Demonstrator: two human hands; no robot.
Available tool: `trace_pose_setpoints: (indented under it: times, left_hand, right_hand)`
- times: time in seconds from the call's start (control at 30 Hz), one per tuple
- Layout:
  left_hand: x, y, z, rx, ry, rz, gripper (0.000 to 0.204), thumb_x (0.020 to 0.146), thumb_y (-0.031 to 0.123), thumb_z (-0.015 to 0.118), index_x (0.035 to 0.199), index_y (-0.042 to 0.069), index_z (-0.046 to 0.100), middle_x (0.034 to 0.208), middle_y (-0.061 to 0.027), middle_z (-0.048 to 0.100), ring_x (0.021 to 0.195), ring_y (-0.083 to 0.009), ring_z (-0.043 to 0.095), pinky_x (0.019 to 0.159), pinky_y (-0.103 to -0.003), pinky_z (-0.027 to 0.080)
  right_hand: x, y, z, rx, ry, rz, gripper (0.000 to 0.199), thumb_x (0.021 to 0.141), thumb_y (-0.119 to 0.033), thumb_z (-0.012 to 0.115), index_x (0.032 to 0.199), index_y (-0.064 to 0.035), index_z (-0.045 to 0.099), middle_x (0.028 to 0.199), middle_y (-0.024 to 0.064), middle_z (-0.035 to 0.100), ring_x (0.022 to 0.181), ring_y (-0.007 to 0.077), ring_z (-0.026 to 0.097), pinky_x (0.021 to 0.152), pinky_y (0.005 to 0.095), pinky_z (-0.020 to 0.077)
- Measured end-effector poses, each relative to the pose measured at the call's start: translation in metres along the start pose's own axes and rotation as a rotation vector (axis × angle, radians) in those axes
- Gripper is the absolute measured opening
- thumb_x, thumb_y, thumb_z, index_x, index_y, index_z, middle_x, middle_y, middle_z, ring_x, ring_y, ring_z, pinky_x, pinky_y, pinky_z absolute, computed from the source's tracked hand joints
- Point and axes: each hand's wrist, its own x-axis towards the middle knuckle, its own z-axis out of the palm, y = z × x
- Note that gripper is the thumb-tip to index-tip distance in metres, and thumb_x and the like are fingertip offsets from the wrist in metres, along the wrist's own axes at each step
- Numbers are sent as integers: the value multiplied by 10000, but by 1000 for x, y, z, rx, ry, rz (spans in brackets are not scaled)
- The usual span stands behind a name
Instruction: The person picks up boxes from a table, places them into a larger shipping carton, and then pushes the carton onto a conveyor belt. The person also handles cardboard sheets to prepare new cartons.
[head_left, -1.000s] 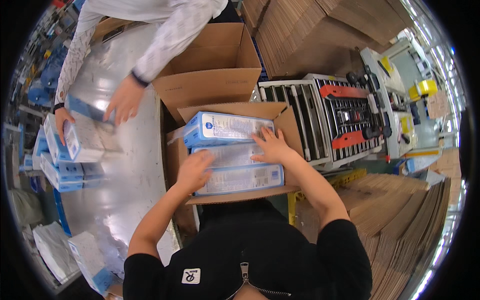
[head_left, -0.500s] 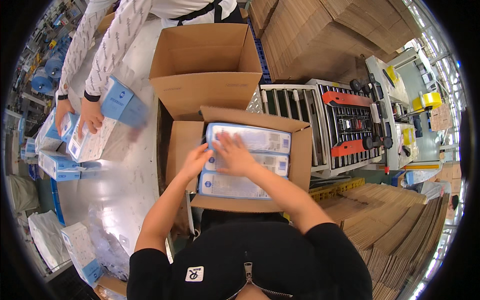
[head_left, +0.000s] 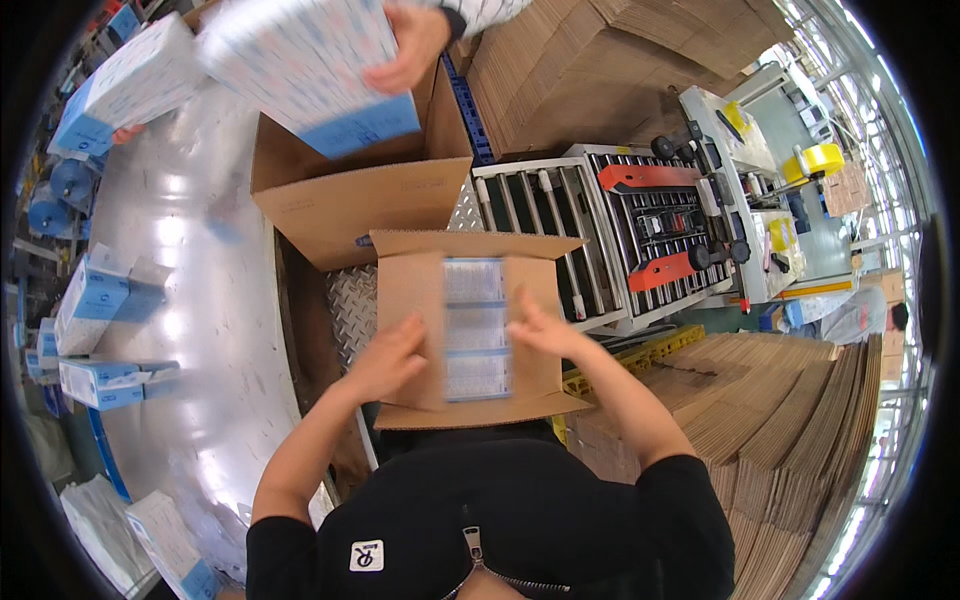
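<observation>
Carton [head_left: 478, 412] at frame centre, blue-white packs [head_left: 476, 332] visible in it. Left hand [head_left: 385, 362], grip slack, on inward-folded left flap [head_left: 412, 288]; right hand [head_left: 546, 332], fingers loosely extended, at inward-folded right flap [head_left: 534, 372].

Below the hands [head_left: 388, 362] [head_left: 546, 330], a black top [head_left: 420, 500] covers the torso, its short sleeves [head_left: 685, 515] ending well short of them. Between and below the hands sits an elongated metal zipper pull [head_left: 474, 543], with silvery teeth [head_left: 535, 583] spreading apart beneath it. Below the left one, a small white patch [head_left: 367, 556] with rounded corners bears a dark marking.
</observation>
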Motion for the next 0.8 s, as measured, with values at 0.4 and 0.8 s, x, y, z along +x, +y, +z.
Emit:
trace_pose_setpoints:
  times: [0.4, 0.8]
  left_hand:
    - [108, 16, -77, 597, 366, 496, 492, 721, 236, 663, 1172, 104, 519, 1194, -95, 515, 1096, -218, 491, 803, -423, 395]
    - [33, -87, 72, -242, 661, -374, 560, 940, 244, 428, 1409, 1, 240, 1468, -201, 222, 1356, -344, 210, 1106, -423, 144]
  right_hand:
    - [-17, 9, -3, -311, 319, 458, 1120, 611, -403, 817, 1422, -4, 156, 1386, 265, 328, 1304, 360, 316, 1056, 397, 291]
    - [20, 40, 47, 289, 739, 561, 507, 935, -410, 404, 1371, -156, 357, 1217, 173, 550, 1084, 353, 541, 889, 421, 434]
